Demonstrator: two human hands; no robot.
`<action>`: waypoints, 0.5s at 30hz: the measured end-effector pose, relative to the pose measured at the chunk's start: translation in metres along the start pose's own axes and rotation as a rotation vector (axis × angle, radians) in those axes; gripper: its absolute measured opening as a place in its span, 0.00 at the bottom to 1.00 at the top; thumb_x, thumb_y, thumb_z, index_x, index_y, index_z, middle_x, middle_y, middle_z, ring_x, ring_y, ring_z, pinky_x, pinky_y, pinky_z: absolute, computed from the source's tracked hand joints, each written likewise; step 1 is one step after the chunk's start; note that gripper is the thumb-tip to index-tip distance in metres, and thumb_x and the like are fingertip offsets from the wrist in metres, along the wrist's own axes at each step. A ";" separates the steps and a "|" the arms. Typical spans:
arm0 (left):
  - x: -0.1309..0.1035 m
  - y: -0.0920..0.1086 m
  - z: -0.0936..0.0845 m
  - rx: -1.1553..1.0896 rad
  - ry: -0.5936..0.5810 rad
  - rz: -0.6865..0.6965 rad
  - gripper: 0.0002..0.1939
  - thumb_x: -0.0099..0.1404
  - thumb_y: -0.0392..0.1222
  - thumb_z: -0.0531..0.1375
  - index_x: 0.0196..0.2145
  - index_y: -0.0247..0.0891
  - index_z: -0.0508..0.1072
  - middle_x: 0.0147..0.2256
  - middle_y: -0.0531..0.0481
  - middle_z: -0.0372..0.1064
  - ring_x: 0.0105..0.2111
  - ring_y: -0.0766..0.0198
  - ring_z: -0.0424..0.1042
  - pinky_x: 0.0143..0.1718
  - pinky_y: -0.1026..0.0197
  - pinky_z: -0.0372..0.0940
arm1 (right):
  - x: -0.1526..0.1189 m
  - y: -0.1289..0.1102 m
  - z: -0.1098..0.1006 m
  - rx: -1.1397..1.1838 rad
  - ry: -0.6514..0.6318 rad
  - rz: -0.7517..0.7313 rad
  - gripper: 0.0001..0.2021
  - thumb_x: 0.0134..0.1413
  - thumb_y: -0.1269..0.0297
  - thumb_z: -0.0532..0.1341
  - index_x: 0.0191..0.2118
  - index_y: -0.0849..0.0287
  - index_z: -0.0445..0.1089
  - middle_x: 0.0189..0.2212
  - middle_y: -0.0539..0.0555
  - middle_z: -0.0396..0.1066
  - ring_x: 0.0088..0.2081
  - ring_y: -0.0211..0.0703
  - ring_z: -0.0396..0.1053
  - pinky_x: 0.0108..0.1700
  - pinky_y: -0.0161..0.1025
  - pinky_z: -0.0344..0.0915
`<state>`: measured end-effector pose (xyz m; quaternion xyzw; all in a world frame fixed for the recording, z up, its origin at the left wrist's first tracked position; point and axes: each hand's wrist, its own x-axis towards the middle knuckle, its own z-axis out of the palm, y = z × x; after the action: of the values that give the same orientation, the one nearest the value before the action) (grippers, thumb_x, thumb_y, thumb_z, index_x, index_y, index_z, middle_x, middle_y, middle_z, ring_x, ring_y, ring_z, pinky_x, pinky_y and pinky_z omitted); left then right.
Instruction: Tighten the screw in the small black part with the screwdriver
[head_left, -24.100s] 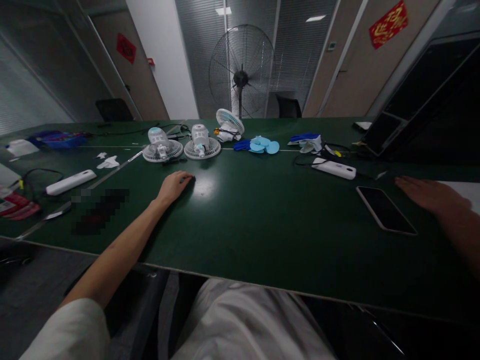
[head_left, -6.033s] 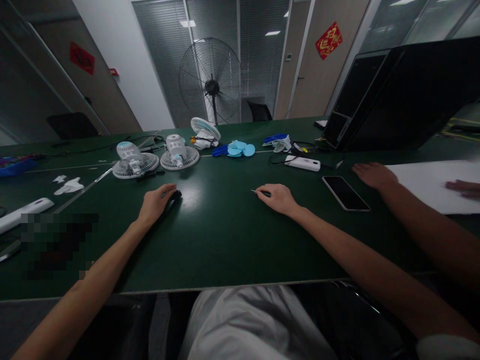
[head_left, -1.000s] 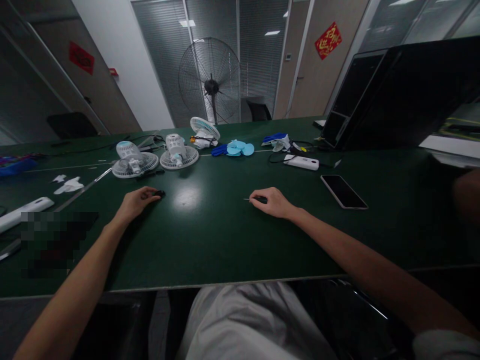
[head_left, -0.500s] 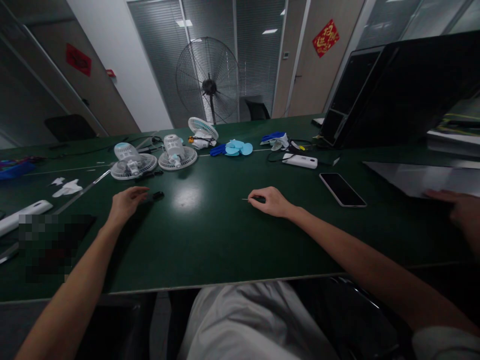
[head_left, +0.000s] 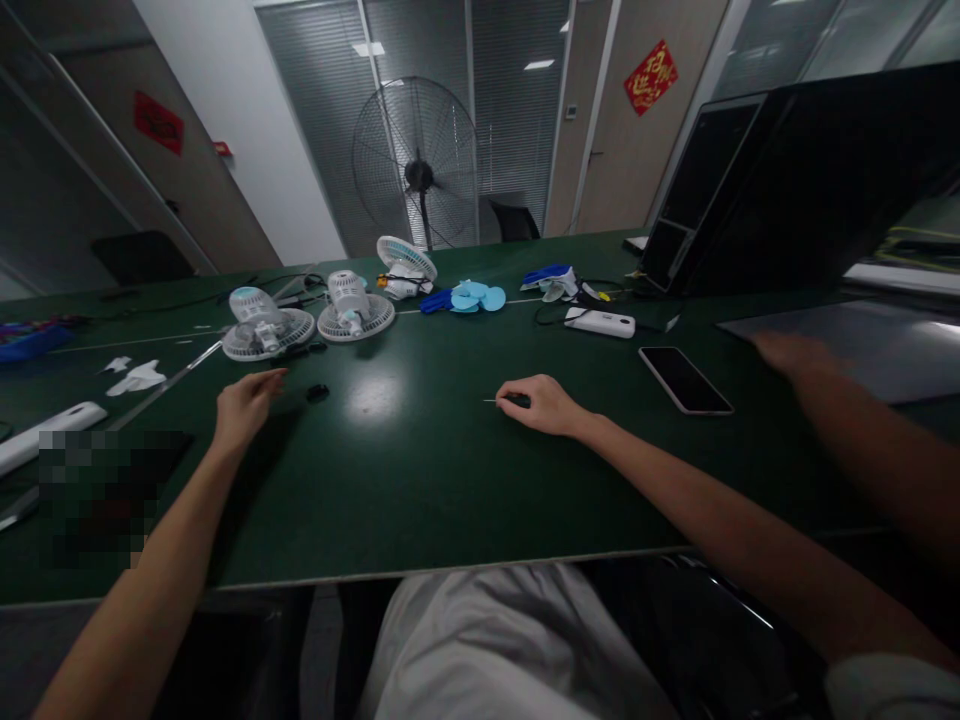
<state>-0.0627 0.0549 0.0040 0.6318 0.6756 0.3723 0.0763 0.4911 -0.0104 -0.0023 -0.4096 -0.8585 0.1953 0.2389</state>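
Note:
My right hand (head_left: 541, 403) rests on the green table (head_left: 390, 500), its fingers pinched round a thin tool whose pale tip (head_left: 489, 401) points left. To the left, my left hand (head_left: 247, 403) hovers over the table with fingers bent close together; whether anything is between them cannot be made out. A small black object (head_left: 317, 393) lies just right of it, apart from the fingers. Beyond are two small white fans lying face down, one on the left (head_left: 268, 330) and one in the middle (head_left: 352, 308).
A third fan (head_left: 406, 268), light blue blades (head_left: 478, 296), a white power strip (head_left: 600, 322) and a phone (head_left: 685, 380) lie on the table. A black computer case (head_left: 709, 180) stands right. Another person's hand (head_left: 795, 355) is over a grey sheet (head_left: 862, 340).
My left hand has drawn slightly left, away from the small black object. The other person's hand and the grey sheet have moved left. My right hand has stayed in place.

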 end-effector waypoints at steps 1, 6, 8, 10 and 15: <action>0.000 0.000 0.000 -0.011 -0.004 -0.007 0.24 0.70 0.48 0.58 0.57 0.32 0.77 0.43 0.43 0.81 0.40 0.57 0.80 0.45 0.59 0.72 | 0.000 0.001 0.001 0.001 0.002 -0.003 0.13 0.70 0.56 0.59 0.48 0.56 0.77 0.41 0.53 0.80 0.39 0.44 0.76 0.44 0.41 0.67; -0.004 0.005 0.001 -0.092 -0.010 -0.085 0.24 0.67 0.45 0.63 0.58 0.31 0.76 0.42 0.43 0.82 0.40 0.57 0.80 0.48 0.58 0.73 | 0.001 0.004 0.002 0.002 -0.001 -0.016 0.13 0.70 0.56 0.59 0.49 0.56 0.77 0.41 0.53 0.79 0.39 0.43 0.75 0.44 0.40 0.67; -0.006 0.009 0.000 -0.129 -0.004 -0.115 0.24 0.66 0.45 0.64 0.57 0.31 0.77 0.42 0.42 0.82 0.40 0.57 0.81 0.49 0.57 0.73 | 0.001 0.004 0.002 0.005 -0.004 -0.014 0.13 0.70 0.56 0.59 0.49 0.56 0.77 0.41 0.53 0.79 0.39 0.43 0.75 0.43 0.40 0.67; -0.007 0.014 -0.001 -0.161 -0.005 -0.141 0.24 0.66 0.45 0.65 0.56 0.30 0.77 0.42 0.41 0.81 0.40 0.56 0.81 0.50 0.56 0.73 | 0.001 0.004 0.002 0.010 -0.006 -0.010 0.13 0.70 0.56 0.59 0.49 0.56 0.77 0.41 0.52 0.79 0.39 0.43 0.75 0.44 0.40 0.67; -0.010 0.020 -0.003 -0.189 -0.004 -0.185 0.22 0.65 0.42 0.66 0.55 0.30 0.77 0.43 0.40 0.81 0.42 0.55 0.81 0.51 0.54 0.73 | 0.000 0.005 0.003 0.019 -0.009 -0.016 0.13 0.70 0.56 0.59 0.49 0.56 0.77 0.41 0.52 0.79 0.40 0.43 0.75 0.44 0.40 0.68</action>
<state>-0.0464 0.0435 0.0144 0.5575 0.6927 0.4243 0.1709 0.4925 -0.0081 -0.0068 -0.3995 -0.8610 0.2032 0.2406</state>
